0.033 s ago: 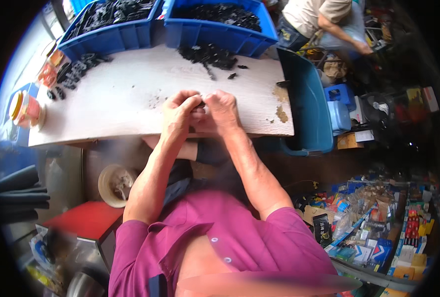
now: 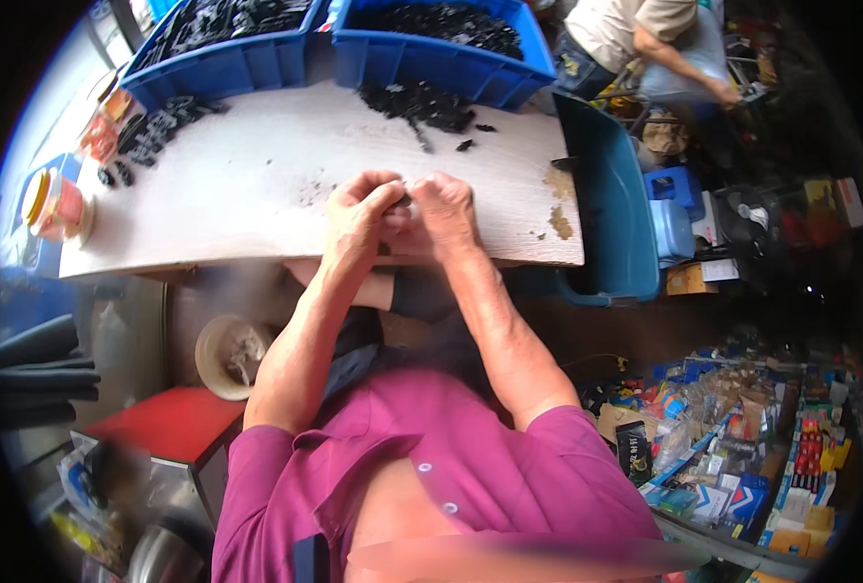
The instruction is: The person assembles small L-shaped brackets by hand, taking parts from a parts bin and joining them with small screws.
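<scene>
Close together over the front edge of the white table [image 2: 227, 204], my two hands work on a small dark piece [image 2: 404, 200]. It is mostly covered by the fingers, so its kind does not show. My left hand [image 2: 359, 212] pinches it between thumb and fingers. My right hand [image 2: 447, 210] is closed beside it, fingertips bent in toward the piece. Beyond the hands lies a loose pile of small black parts [image 2: 417, 107]. More black parts [image 2: 155, 131], larger and set in rows, lie at the table's far left.
Two blue bins, the left [image 2: 223, 73] and the right [image 2: 441, 76], hold black parts along the back. A lidded jar [image 2: 57, 206] stands at the left edge. Against the right side is a teal tub [image 2: 611, 277]. Another person's hand [image 2: 723, 93] shows at far right.
The whole view has shifted slightly, with the table a little farther right. Both hands stay together around the dark piece, their fingers nearly unchanged.
</scene>
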A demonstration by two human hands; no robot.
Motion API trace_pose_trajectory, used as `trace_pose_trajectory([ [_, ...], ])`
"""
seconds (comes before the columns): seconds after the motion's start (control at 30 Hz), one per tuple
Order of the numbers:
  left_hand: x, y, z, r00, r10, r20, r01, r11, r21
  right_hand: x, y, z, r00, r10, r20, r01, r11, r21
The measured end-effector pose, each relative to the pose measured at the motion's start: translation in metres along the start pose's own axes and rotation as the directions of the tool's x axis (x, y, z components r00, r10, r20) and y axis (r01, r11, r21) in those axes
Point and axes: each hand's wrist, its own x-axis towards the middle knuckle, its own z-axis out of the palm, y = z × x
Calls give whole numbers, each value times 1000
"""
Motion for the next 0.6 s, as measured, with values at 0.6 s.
trace_pose_trajectory([
  [0.6, 86, -3, 13, 666, 453, 592, -533, -266, 803, 24, -40, -125, 750, 243, -615, 9, 926, 377],
])
